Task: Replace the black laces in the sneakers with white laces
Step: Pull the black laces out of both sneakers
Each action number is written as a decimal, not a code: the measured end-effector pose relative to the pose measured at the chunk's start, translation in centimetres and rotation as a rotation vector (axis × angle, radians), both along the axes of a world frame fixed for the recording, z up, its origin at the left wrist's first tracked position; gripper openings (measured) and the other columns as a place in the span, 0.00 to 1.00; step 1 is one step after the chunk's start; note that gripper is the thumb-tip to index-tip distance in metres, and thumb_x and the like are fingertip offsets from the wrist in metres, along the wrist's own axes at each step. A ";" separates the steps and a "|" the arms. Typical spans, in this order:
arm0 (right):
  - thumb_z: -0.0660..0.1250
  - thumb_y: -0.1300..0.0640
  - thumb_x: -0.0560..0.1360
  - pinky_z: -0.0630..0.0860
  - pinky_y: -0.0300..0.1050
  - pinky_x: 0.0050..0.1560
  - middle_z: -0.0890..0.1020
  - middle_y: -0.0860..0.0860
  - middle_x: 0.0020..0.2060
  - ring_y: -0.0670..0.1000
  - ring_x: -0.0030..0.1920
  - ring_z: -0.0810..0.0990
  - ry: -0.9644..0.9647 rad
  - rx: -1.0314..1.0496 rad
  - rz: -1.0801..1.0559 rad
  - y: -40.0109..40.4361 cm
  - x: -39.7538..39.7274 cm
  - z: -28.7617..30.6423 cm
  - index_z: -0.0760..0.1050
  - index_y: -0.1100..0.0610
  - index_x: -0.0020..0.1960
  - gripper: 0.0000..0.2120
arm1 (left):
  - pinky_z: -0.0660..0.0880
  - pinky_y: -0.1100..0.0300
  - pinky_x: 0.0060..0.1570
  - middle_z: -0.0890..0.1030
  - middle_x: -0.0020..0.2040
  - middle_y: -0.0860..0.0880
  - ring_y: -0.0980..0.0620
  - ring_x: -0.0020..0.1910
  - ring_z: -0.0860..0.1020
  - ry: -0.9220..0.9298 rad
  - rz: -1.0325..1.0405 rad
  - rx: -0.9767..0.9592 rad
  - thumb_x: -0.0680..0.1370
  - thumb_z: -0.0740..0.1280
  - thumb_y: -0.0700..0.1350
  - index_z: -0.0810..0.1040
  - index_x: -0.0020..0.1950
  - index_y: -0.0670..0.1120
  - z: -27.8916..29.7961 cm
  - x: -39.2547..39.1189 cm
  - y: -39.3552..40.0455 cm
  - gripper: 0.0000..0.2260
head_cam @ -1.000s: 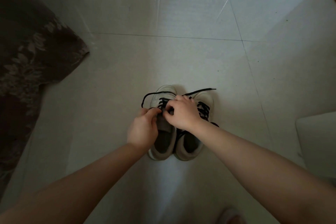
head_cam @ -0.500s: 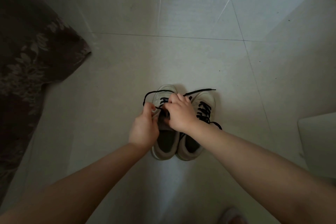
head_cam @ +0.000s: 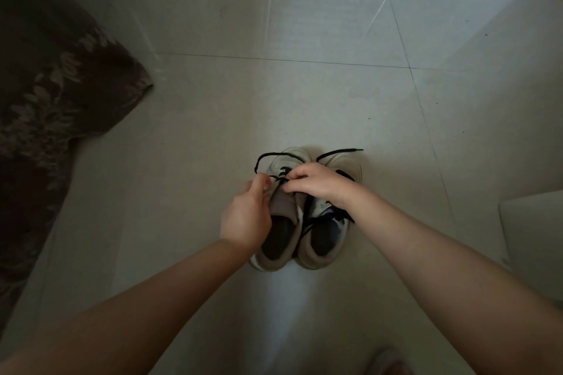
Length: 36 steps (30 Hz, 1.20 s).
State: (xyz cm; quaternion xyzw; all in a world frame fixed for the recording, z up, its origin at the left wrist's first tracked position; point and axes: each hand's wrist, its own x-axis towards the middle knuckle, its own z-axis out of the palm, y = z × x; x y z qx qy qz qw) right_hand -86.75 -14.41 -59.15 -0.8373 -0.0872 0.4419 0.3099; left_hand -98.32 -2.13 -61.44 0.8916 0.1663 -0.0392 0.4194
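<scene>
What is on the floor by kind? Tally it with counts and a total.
Sneakers: 2, left sneaker and right sneaker
Black laces: 2, left lace and right lace
Patterned cloth: 1
Total: 5

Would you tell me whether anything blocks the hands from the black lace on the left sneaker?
Nothing visible does: the left hand and right hand are already at the black lace over the left sneaker.

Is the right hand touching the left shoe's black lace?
Touching. In the head view the right hand pinches the black lace over the left shoe; fingertips meet the lace with no gap. The left hand grips nearby.
</scene>
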 end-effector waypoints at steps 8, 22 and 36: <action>0.61 0.50 0.75 0.68 0.41 0.49 0.78 0.47 0.44 0.46 0.46 0.74 0.154 -0.018 -0.158 -0.6 0.6 0.4 0.78 0.53 0.44 0.09 | 0.75 0.46 0.43 0.77 0.56 0.46 0.39 0.49 0.78 0.027 -0.052 0.095 0.80 0.58 0.41 0.68 0.62 0.50 0.1 0.0 -0.3 0.12; 0.66 0.44 0.75 0.67 0.43 0.42 0.79 0.52 0.46 0.51 0.45 0.73 0.079 -0.189 0.109 0.9 1.9 2.5 0.77 0.56 0.48 0.14 | 0.72 0.54 0.39 0.75 0.56 0.50 0.44 0.51 0.78 0.054 -0.184 0.291 0.79 0.59 0.41 0.71 0.68 0.57 -0.7 0.0 -0.3 0.19; 0.64 0.56 0.78 0.76 0.38 0.41 0.74 0.48 0.31 0.47 0.33 0.74 0.171 0.349 -0.265 0.6 2.0 8.5 0.78 0.58 0.45 0.08 | 0.74 0.54 0.41 0.75 0.55 0.48 0.44 0.50 0.78 0.032 -0.138 0.192 0.80 0.58 0.44 0.75 0.65 0.54 -0.5 0.1 -0.4 0.16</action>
